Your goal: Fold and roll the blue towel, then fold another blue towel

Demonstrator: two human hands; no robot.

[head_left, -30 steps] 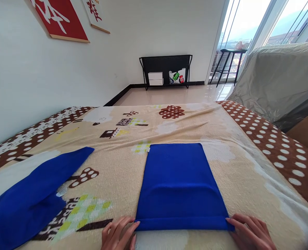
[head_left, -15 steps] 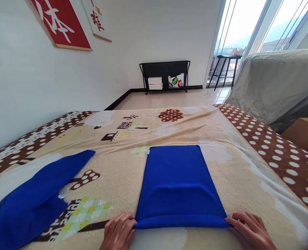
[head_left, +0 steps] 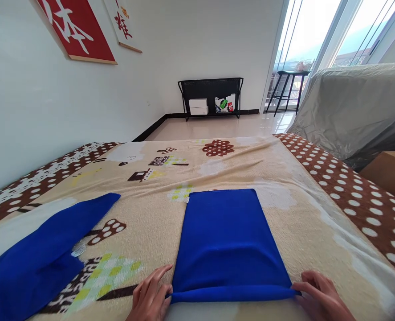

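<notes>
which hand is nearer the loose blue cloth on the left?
Left. The left hand sits beside the loose blue cloth; the right hand pinches the folded towel's far corner.

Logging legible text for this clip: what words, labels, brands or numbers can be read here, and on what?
Red wall banner: large white brush characters, cut off by the frame edge, not readable whole.
White scroll beside it: red characters, too small to read.
Blanket: dark block lettering, too blurred to read.
Tag on the left blue towel: print too small.
Bag in the black rack: red and green logos, unreadable.
</notes>
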